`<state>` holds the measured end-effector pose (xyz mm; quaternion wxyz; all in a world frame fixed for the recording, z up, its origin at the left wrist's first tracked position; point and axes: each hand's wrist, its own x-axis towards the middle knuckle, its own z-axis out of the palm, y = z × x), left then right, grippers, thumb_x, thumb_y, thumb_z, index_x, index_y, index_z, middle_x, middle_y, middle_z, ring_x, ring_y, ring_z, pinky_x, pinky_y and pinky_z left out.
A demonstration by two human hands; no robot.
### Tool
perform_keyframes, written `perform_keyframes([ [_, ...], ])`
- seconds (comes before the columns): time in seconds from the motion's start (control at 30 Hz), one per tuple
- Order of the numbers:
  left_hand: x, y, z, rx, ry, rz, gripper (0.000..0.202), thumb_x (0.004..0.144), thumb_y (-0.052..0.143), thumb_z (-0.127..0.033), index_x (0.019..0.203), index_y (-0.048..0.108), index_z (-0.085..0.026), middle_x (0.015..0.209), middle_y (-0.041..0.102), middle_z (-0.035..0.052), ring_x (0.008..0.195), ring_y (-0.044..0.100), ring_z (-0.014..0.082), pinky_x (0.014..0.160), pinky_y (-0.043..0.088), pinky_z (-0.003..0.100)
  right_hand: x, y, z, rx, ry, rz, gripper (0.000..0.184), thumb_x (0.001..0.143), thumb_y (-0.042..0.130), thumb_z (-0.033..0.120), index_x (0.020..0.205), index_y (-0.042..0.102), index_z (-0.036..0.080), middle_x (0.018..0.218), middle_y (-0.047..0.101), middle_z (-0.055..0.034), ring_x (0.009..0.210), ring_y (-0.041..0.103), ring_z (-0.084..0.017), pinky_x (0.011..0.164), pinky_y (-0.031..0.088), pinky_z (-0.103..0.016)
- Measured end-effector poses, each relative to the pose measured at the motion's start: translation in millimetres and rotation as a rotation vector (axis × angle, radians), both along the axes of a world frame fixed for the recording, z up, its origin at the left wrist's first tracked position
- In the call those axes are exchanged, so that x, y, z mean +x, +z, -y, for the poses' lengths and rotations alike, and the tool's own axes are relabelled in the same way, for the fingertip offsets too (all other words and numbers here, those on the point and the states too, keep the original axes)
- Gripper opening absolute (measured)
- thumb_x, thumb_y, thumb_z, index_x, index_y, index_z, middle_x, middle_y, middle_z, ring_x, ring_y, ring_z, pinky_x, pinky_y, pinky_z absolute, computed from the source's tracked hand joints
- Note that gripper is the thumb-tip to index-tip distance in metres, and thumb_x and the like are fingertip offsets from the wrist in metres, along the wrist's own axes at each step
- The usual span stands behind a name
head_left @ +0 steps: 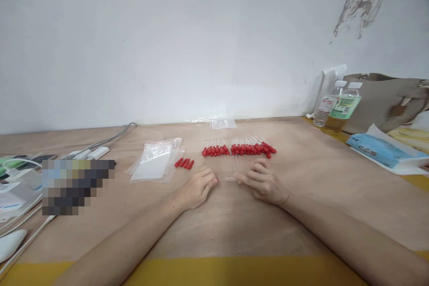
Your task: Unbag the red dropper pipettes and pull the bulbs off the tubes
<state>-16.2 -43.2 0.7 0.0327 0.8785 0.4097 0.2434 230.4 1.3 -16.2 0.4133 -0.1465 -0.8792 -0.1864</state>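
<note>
My left hand point(200, 187) is closed, with a bit of a red rubber bulb point(217, 180) showing at its fingertips. Pinched between thumb and finger of my right hand point(264, 183) is a clear glass dropper tube point(230, 179), its end pointing left toward the bulb. A small gap separates the two. Beyond the hands lie several assembled droppers point(248, 148) with red bulbs facing me, in two groups side by side. Several bare glass tubes point(233, 163) lie just in front of them. Loose red bulbs point(184, 163) rest in a row left of my left hand.
Clear zip bags point(150, 163) are stacked at left, and another bag point(223, 124) lies by the wall. Cables point(117, 134) and a white charger point(20, 194) occupy the far left. At right stand two bottles point(343, 107), a grey handbag point(378, 103) and a blue tissue pack point(385, 149).
</note>
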Motion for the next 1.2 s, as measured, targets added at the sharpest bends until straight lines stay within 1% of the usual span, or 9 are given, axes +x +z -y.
perform_keyframes([
  [0.1,-19,7.9,-7,0.036,0.186,0.128,0.032,0.091,0.024,-0.029,0.068,0.044,-0.018,0.069,0.046,0.0016,0.068,0.045,0.0141,0.065,0.038,0.027,7,2.2,-8,-0.157,-0.187,-0.116,0.023,0.082,0.048,0.018,0.101,0.061,0.018,0.068,0.058,-0.0022,0.069,0.042,-0.014,0.073,0.032,-0.031],
  [0.27,-58,31.0,-27,0.162,0.512,0.269,0.026,0.086,0.034,-0.030,0.084,0.056,-0.017,0.084,0.051,0.0056,0.087,0.049,0.0185,0.080,0.041,0.032,5,-0.7,-20,-0.389,-0.422,-0.122,0.025,0.082,0.040,0.017,0.099,0.058,0.016,0.075,0.062,-0.0044,0.072,0.049,-0.016,0.071,0.031,-0.030],
  [0.43,-92,27.6,-41,0.105,0.728,0.174,0.031,0.080,0.037,-0.025,0.099,0.060,-0.015,0.085,0.054,0.0079,0.090,0.052,0.0213,0.081,0.042,0.034,-1,-3.8,-22,-0.429,-0.498,-0.091,0.012,0.079,0.042,0.019,0.077,0.054,0.018,0.067,0.061,-0.0018,0.067,0.052,-0.016,0.068,0.028,-0.029],
  [0.7,-90,14.0,-46,-0.040,0.769,0.085,0.035,0.077,0.045,-0.031,0.104,0.056,-0.013,0.081,0.063,0.0070,0.076,0.058,0.0197,0.071,0.044,0.030,-11,-6.2,-20,-0.357,-0.524,-0.037,0.013,0.078,0.045,0.018,0.071,0.055,0.017,0.065,0.062,-0.0013,0.068,0.052,-0.015,0.070,0.025,-0.030],
  [0.8,-88,13.5,-45,-0.064,0.761,0.073,0.032,0.079,0.044,-0.036,0.097,0.059,-0.015,0.085,0.064,0.0066,0.079,0.059,0.0202,0.071,0.043,0.029,-15,-7.0,-17,-0.335,-0.493,-0.034,0.017,0.081,0.044,0.020,0.074,0.059,0.018,0.070,0.064,-0.0021,0.071,0.053,-0.015,0.072,0.025,-0.030],
  [0.9,-90,13.6,-43,-0.086,0.761,0.054,0.037,0.084,0.032,-0.039,0.084,0.062,-0.018,0.073,0.064,0.0051,0.072,0.059,0.0210,0.068,0.042,0.030,-16,-6.8,-14,-0.336,-0.469,-0.033,0.020,0.083,0.045,0.028,0.079,0.062,0.019,0.074,0.065,-0.0035,0.075,0.053,-0.016,0.075,0.025,-0.031],
  [0.97,-93,13.2,-42,-0.058,0.762,0.065,0.040,0.086,0.027,-0.037,0.087,0.062,-0.018,0.075,0.064,0.0059,0.076,0.059,0.0216,0.071,0.042,0.031,-16,-6.1,-13,-0.348,-0.463,-0.021,0.024,0.083,0.045,0.035,0.082,0.063,0.020,0.076,0.066,-0.0044,0.077,0.053,-0.017,0.077,0.025,-0.033],
  [1.07,-92,13.0,-41,0.089,0.730,0.133,0.035,0.085,0.030,-0.034,0.099,0.058,-0.017,0.097,0.061,0.0076,0.093,0.055,0.0212,0.081,0.041,0.032,-15,-5.3,-12,-0.364,-0.448,0.006,0.030,0.084,0.043,0.043,0.086,0.064,0.021,0.081,0.066,-0.0049,0.080,0.053,-0.017,0.080,0.025,-0.035],
  [1.2,-73,16.8,-44,0.228,0.602,0.103,0.023,0.080,0.043,-0.035,0.087,0.059,-0.019,0.094,0.058,0.0059,0.095,0.051,0.0214,0.086,0.038,0.034,-13,-5.1,-13,-0.364,-0.428,-0.013,0.033,0.084,0.041,0.044,0.096,0.062,0.022,0.087,0.066,-0.0061,0.083,0.053,-0.018,0.082,0.026,-0.036],
])
